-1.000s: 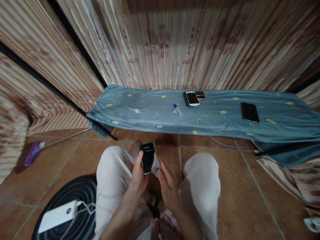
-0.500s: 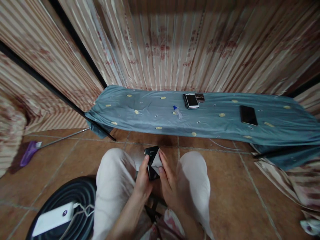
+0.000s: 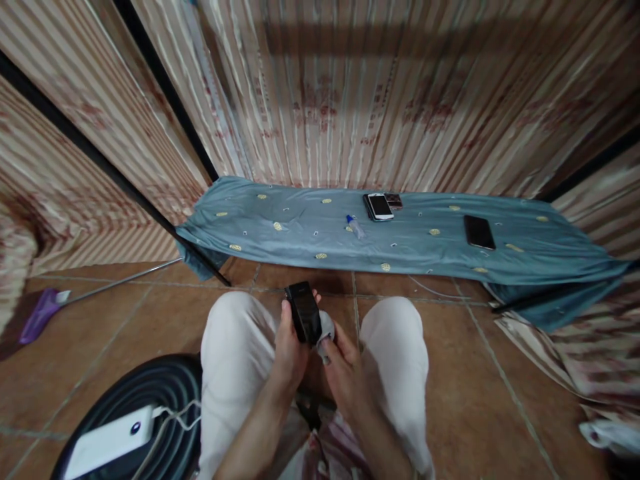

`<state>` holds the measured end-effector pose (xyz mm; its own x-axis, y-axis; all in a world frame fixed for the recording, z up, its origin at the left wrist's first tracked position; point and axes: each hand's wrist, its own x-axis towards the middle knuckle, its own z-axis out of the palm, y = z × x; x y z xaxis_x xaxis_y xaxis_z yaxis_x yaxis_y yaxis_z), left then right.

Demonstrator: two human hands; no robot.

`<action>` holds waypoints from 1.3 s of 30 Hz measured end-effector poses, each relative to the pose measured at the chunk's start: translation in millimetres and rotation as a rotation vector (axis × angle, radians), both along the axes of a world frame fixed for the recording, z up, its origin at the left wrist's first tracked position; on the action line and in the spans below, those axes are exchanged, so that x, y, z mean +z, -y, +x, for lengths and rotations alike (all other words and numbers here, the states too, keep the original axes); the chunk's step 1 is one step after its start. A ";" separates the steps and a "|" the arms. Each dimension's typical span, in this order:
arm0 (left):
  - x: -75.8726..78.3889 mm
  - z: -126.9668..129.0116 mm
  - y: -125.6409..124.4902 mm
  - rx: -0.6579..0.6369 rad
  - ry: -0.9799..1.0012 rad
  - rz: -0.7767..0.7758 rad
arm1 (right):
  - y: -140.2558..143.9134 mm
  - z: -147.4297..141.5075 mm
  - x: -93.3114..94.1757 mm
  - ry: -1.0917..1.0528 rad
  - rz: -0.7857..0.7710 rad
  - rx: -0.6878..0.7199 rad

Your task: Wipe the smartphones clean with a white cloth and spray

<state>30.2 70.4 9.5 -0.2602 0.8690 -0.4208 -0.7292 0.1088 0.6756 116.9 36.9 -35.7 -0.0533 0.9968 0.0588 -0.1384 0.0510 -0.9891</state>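
Between the knees, the left hand (image 3: 290, 340) wraps its fingers around a glossy black phone (image 3: 305, 320), a flat slab tilted upright. The right hand (image 3: 343, 360) pinches a soft pale cloth (image 3: 326, 327) against the phone's lower edge. Beyond lie terracotta floor tiles (image 3: 450, 360), then a wrinkled teal sheet (image 3: 300, 227) carrying more phones (image 3: 380, 205).

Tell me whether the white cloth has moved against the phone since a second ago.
Yes. The white cloth in the right hand slid from the black phone's face to its lower right edge.
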 end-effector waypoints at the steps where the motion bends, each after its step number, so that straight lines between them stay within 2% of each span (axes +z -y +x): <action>1: -0.8 0.5 1.6 0.002 -0.027 0.008 | -1.9 -2.6 -0.8 -0.088 -0.024 0.003; 5: -1.0 -3.7 10.2 -0.027 -0.155 0.080 | -3.5 -7.3 -7.4 -0.272 -0.083 0.029; 10: 2.6 -19.2 19.2 -0.092 -0.158 0.150 | -5.1 2.0 -15.0 -0.228 -0.097 0.006; 14: 0.7 -32.5 23.6 -0.127 -0.165 0.179 | -4.9 11.8 -2.4 -0.218 -0.092 -0.025; 19: 3.2 -38.2 28.4 -0.126 -0.156 0.156 | -2.5 16.4 18.3 -0.280 -0.103 0.071; 27: 9.1 -27.0 35.8 -0.060 -0.345 0.230 | -5.3 18.0 15.6 -0.213 -0.096 0.031; 34: 8.7 -17.5 40.8 -0.068 -0.611 0.287 | -8.8 20.7 11.3 -0.182 -0.127 -0.091; 39: -1.2 -18.7 37.2 -0.057 -0.640 0.326 | -11.6 26.0 8.5 -0.016 -0.105 -0.221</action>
<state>11.5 33.2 8.3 -0.3195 0.9440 0.0820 -0.1783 -0.1449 0.9732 142.9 48.6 -27.3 0.1673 0.9848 -0.0467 -0.1507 -0.0212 -0.9884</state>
